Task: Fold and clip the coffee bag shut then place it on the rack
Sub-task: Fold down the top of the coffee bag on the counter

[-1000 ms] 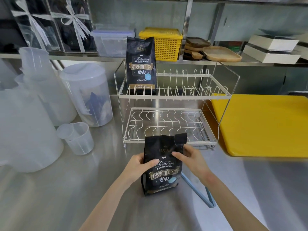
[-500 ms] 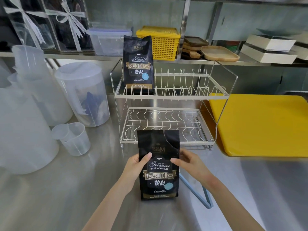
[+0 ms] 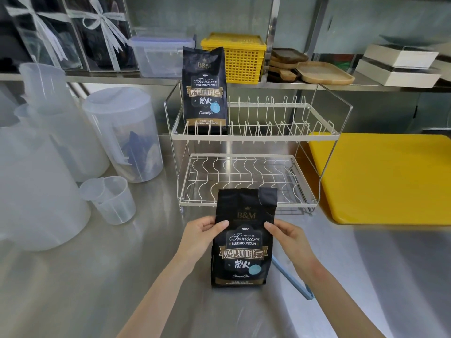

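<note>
On the steel desk [image 3: 73,289], far centre, I see the two-tier wire rack [image 3: 253,137], a second coffee bag [image 3: 204,90] upright at the left of its upper tier. Yellow board [image 3: 390,179] right of the rack, clear jugs [image 3: 123,132] left. The coffee bag [image 3: 242,240] stands upright on the desk, near centre, just in front of the rack, top unfolded. My left hand [image 3: 203,234] and right hand [image 3: 286,236] have fingers clamped on its two sides. Blue clip [image 3: 291,276] lies on the desk, partly behind the bag's right.
</note>
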Tool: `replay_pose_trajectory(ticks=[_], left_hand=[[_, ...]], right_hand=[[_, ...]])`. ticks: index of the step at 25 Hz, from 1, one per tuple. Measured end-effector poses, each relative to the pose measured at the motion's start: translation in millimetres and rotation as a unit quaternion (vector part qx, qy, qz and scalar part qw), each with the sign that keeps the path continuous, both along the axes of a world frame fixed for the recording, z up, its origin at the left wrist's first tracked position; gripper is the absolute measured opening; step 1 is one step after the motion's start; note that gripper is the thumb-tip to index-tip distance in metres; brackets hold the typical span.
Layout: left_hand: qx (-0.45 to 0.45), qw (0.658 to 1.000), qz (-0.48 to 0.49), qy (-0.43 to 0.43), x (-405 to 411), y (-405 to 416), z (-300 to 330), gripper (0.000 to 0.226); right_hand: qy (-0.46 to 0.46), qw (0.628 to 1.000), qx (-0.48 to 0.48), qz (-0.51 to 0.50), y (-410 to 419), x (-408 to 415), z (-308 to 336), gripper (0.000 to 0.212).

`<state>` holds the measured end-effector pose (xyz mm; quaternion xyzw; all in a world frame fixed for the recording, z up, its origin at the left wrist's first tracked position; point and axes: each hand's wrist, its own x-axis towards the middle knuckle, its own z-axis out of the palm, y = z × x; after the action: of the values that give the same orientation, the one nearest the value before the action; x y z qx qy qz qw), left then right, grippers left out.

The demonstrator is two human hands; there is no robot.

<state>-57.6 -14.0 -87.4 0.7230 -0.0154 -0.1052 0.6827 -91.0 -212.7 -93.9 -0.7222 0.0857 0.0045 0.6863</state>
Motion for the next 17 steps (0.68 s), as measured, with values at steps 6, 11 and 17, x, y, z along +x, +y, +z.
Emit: replay_pose_trajectory(ticks=[6,11,17], left_hand=[[0.038,0.996,0.085,-0.016,-0.5,1.6,-4.7,0.010],[0.123,0.977,0.089,-0.147,-7.3,-3.7,-0.1,0.028],[0.093,0.977,0.035,-0.190,-11.8,2.1,-5.6,0.035]], right_hand=[[0.007,0.998,0.054,-0.034,9.5,-0.9,1.8,0.006],[-0.030,0.997,-0.054,-0.036,14.6,-4.2,7.9,0.016],[-0.022,0.995,-0.094,-0.011,2.6,-9.3,12.8,0.022]])
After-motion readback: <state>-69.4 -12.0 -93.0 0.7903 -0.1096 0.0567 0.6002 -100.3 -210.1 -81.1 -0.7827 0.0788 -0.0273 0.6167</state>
